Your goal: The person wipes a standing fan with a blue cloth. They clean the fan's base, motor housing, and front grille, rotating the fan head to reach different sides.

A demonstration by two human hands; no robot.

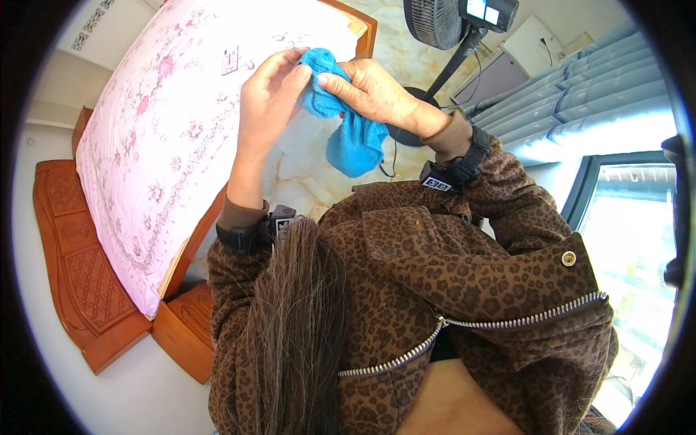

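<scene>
A bright blue knitted textile [356, 144], possibly a sock, is bunched up between my hands, above the floor beside the bed. My right hand [378, 92] grips it from the right, thumb laid across the folds. At its upper left edge, the thumb and fingertips of my left hand [272, 89] pinch the fabric. Something thin and pale shows at those left fingertips, too small to identify. Below my right hand, the lower part of the textile hangs down in a rounded, loose end.
Left of me stands a bed with a floral sheet [179, 109] and carved wooden headboard [81, 244]; a small flat object [230, 60] lies on it. Beside it is a wooden nightstand [187, 326]. A black standing fan [435, 24] and blue curtains [576, 98] are to the right.
</scene>
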